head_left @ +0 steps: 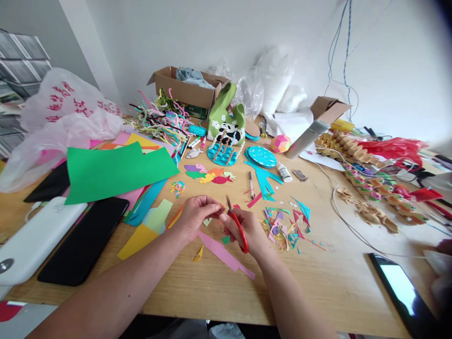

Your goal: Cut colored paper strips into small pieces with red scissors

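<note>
Wooden table (318, 292), glossy grain | left hand (197, 219) pinching small paper scrap | right hand (247, 230) gripping red-handled scissors (237, 225) | flat pink strip (226, 254) just below scissors

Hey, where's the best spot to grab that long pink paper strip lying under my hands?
Probably pinch the pink strip at its free lower-right end, coming from the right: it lies flat and diagonal on the table, and its upper end sits under the left hand and right hand.
</note>
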### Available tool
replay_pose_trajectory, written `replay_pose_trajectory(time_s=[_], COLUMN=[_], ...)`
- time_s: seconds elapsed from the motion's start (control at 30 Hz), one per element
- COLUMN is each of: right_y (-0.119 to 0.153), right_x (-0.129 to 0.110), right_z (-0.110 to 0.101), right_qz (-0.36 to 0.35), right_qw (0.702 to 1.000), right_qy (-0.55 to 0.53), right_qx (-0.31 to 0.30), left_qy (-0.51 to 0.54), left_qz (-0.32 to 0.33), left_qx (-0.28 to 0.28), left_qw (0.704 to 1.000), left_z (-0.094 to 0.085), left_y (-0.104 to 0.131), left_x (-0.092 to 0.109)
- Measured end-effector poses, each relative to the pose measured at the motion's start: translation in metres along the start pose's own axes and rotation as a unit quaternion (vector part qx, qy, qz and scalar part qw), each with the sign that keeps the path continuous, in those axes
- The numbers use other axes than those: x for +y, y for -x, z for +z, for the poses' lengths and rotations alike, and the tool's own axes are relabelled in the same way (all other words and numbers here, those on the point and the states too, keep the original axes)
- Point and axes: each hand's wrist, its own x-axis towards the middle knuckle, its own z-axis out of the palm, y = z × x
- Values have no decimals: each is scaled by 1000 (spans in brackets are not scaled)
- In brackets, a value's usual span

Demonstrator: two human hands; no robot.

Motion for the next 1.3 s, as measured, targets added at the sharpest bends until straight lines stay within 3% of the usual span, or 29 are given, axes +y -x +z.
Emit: replay_pose_trajectory(time_s=[0.17,0.3,0.63,1.3], right_y=[0,-1,-1,-1], right_x=[-10,-10,-12,-13], right_z=[0,0,0,6], right_qz=[-36,-53,-15,-16], right_qw=[994,988,988,990], right_qy=[-48,-68,-102,-83], right_qx=[93,130,117,112], left_qy=[-58,-100,-125,-103], left_qz=[-23,3,6,-7], left_qx=[1,15,7,-16], left_qw=[998,995,992,995], left_z=[3,6,9,7], left_y=[1,3,4,3], left_x=[2,5,7,3])
